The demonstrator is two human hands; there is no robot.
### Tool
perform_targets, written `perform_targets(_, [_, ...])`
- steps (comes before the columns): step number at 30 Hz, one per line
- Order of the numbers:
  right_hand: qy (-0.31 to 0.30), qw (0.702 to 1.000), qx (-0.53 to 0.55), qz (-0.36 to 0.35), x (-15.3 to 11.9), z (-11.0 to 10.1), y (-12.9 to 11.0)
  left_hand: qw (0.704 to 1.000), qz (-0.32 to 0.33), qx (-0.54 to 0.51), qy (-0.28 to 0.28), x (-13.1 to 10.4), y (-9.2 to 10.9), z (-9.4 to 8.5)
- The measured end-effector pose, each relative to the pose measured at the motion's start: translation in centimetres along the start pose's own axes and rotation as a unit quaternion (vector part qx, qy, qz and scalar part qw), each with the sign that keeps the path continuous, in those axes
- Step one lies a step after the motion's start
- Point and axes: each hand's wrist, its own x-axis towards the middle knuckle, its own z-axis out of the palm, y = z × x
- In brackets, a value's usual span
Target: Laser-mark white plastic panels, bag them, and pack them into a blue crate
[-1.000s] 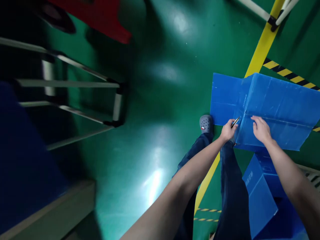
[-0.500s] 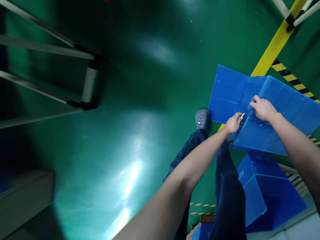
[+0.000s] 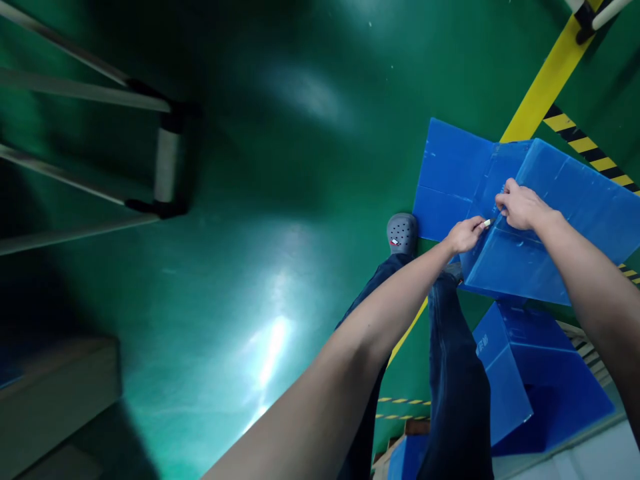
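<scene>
A blue corrugated plastic box [image 3: 565,200] lies on the floor in front of me, one flap [image 3: 450,167] spread out flat to its left. My left hand [image 3: 466,235] is closed around a small, pale, thin tool [image 3: 488,223] with a dark tip, which points at the box's near upper edge. Whether it is a knife or a pen, I cannot tell. Just right of it, my right hand [image 3: 521,205] rests on that same edge with its fingers curled in a pinch. What lies between those fingertips is hidden.
A second blue box [image 3: 555,373] stands open below the first. My shoe [image 3: 403,233] is beside the flap. White pipe frames [image 3: 167,163] stand at the left and top right. Yellow tape [image 3: 545,80] and striped tape [image 3: 590,147] mark the green floor.
The tool in my left hand has moved right and slightly up, up to the box edge by my right hand. My right hand stays at the edge. The view has shifted slightly.
</scene>
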Motion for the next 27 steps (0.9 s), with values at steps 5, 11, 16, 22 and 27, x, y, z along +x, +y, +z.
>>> perform_targets(5, [0.001, 1.0, 0.01, 0.016, 0.1, -0.1, -0.3, 0.998, 0.01, 0.068, -0.016, 1.9, 0.8, -0.9])
perform_targets(11, [0.005, 0.999, 0.026, 0.019, 0.7, 0.7, 0.4, 0.991, -0.026, 0.129, -0.029, 1.8, 0.7, -1.4])
perform_targets(16, [0.0, 1.0, 0.026, 0.01, 0.9, 0.6, 1.3, 0.985, -0.081, 0.132, -0.074, -4.0, -1.5, 1.8])
perform_targets(22, [0.071, 0.98, 0.18, 0.052, -2.5, 1.3, -1.9, 0.982, -0.175, 0.068, -0.02, -11.7, -4.4, 2.1])
perform_targets(27, [0.151, 0.765, 0.592, 0.204, -9.7, 5.4, -10.4, 0.98, -0.195, -0.041, 0.006, -14.2, -1.5, -0.3])
